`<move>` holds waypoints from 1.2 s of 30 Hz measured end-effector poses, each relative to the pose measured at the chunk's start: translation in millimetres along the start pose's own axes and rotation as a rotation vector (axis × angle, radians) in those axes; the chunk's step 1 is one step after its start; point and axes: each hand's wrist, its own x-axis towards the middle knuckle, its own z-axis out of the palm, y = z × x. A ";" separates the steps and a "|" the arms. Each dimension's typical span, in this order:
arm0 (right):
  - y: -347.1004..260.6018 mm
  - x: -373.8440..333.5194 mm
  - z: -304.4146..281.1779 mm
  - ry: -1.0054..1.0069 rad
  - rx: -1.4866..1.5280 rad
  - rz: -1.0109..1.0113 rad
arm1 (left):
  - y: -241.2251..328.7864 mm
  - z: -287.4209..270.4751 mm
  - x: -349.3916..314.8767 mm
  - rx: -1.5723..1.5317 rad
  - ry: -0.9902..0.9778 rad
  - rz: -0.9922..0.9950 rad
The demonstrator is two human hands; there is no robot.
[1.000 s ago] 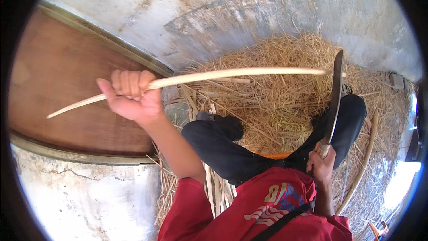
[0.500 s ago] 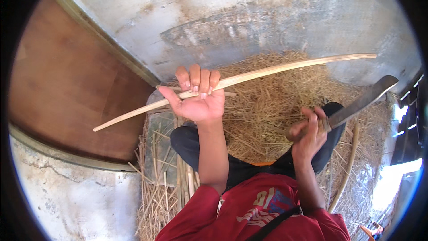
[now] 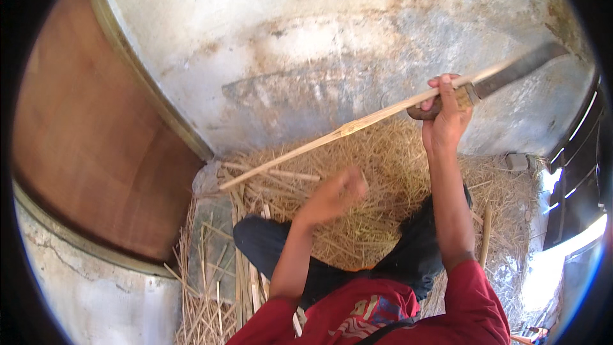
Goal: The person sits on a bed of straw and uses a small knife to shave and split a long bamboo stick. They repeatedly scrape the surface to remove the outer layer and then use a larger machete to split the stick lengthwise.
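Observation:
Raised toward the wall, my right hand (image 3: 447, 115) is closed around the wooden handle of a machete (image 3: 520, 73). Its broad dark blade points to the upper right. That same hand also pins a long pale strip of split bamboo (image 3: 345, 129) against the handle with its fingers. The strip slants down to the left, with a knot near its middle, and its upper end runs alongside the blade. Below the strip and apart from it is my left hand (image 3: 333, 197), smeared by motion. Its fingers do not show clearly, and nothing visible is in it.
Straw-like shavings (image 3: 377, 217) cover the floor around my crossed legs. Several cut strips (image 3: 255, 281) lie to my left, beside a grey slab (image 3: 214, 230). A stained wall (image 3: 306, 51) rises in front, and a brown door panel (image 3: 96, 140) stands at left. A stick (image 3: 486, 233) lies at right.
The bamboo strip has passed from my left hand into my right, which rose toward the wall with the machete. My left hand has let go and dropped lower, toward my lap.

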 end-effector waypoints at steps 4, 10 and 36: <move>5.4 36.6 21.5 -0.238 -0.091 0.039 | 60.2 -26.3 -10.9 0.176 0.163 0.320; 16.7 42.5 63.1 -0.627 -0.344 0.204 | 128.0 -78.0 79.6 0.153 0.601 0.502; 5.0 -199.2 -115.7 0.019 -0.620 0.896 | 97.7 -182.5 137.1 -0.359 0.807 0.423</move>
